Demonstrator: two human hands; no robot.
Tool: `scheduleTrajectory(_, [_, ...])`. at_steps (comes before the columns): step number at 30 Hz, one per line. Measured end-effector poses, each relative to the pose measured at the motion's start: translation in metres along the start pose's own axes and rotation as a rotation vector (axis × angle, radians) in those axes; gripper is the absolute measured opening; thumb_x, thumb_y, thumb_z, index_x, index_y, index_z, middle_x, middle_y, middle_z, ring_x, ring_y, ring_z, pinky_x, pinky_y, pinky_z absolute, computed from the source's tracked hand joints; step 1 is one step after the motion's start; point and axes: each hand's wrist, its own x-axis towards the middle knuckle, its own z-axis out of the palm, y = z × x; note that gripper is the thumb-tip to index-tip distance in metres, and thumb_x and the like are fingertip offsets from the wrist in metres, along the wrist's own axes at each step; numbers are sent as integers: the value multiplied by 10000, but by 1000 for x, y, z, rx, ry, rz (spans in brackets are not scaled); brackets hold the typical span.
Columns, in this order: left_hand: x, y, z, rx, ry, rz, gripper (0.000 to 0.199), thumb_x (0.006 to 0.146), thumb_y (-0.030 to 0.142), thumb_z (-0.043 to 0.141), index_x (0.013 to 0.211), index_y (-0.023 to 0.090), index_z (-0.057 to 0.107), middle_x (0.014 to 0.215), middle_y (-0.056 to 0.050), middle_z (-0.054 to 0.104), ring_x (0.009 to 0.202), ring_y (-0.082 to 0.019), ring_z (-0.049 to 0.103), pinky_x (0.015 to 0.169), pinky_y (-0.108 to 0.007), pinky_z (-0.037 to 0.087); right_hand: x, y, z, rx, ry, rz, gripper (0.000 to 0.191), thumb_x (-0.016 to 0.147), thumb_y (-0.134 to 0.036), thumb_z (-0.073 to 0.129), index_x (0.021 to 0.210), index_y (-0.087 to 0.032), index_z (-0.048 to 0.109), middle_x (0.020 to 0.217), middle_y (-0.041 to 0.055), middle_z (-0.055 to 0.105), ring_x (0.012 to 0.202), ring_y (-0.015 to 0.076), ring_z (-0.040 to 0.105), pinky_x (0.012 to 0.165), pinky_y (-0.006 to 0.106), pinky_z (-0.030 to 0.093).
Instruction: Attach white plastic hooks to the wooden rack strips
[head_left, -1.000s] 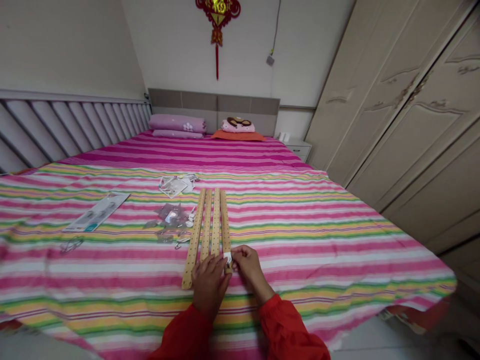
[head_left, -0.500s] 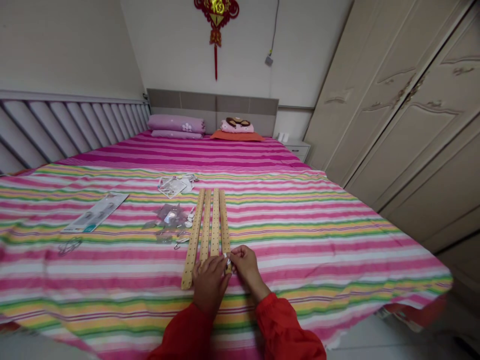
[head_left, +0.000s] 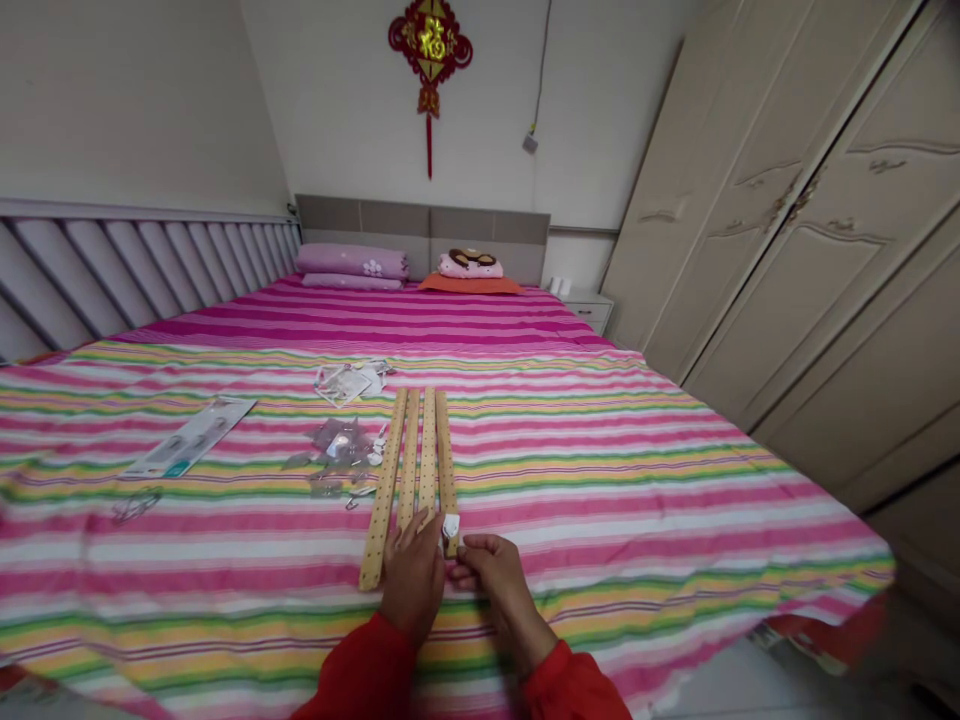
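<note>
Several perforated wooden strips (head_left: 385, 480) lie side by side on the striped bedspread. A small white piece (head_left: 451, 525), perhaps an adhesive hook, sits on the near end of the rightmost strip (head_left: 445, 450). My left hand (head_left: 415, 585) rests over the near ends of the middle strips, fingers stretched out, and hides those ends. Beside the right strip's near end is my right hand (head_left: 495, 570), thumb and fingers drawn together; what they hold, if anything, is too small to make out.
Clear plastic pieces and small packets (head_left: 341, 445) lie left of the strips, with white cards (head_left: 349, 382) behind them. Farther left are a blister package (head_left: 191, 438) and a thin wire-like bundle (head_left: 137, 504). Folded bedding (head_left: 352, 262) lies by the headboard (head_left: 360, 220); a wardrobe (head_left: 787, 260) stands on the right.
My right hand has drawn back from the white piece toward the strip's near end. My left fingers have moved off it, so it now shows uncovered. The camera view has tilted slightly up.
</note>
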Motion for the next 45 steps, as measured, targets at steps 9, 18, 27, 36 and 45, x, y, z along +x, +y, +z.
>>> scheduleTrajectory(9, [3,-3,8,-32,-16,-32,493,802,99,369,1243,153,581,1263,-131,621,1231,-246,521,987,-463,372,7,4,3,43,1,38,306,424,-157,799,669,-130,617,488,24,663,412,141,608,394,207,490])
scheduleTrajectory(18, [-1,4,10,-107,17,22,477,813,109,366,1227,166,597,1229,-128,641,1227,-251,526,991,-479,406,-13,0,0,97,-58,-31,125,461,-156,746,576,-112,725,536,47,681,455,100,582,479,190,475])
scheduleTrajectory(27, [-7,18,16,-240,-22,67,456,865,192,351,1260,156,573,1203,-130,652,1172,-257,564,979,-444,461,-22,9,-13,147,-16,-131,85,486,-177,733,556,-135,708,499,25,653,448,102,550,478,203,443])
scheduleTrajectory(36, [-12,35,22,-688,-108,-122,451,910,295,336,1295,164,529,1294,-107,596,1203,-207,544,1033,-388,427,-20,18,-33,143,75,-165,299,459,-294,826,692,-135,728,547,32,675,480,138,595,500,240,471])
scheduleTrajectory(45, [-11,41,21,-704,0,-269,408,876,381,407,1107,169,667,993,-112,681,958,-228,624,898,-417,489,-9,4,-35,-13,134,-345,384,566,-435,779,812,-144,742,616,42,685,528,162,589,479,258,467])
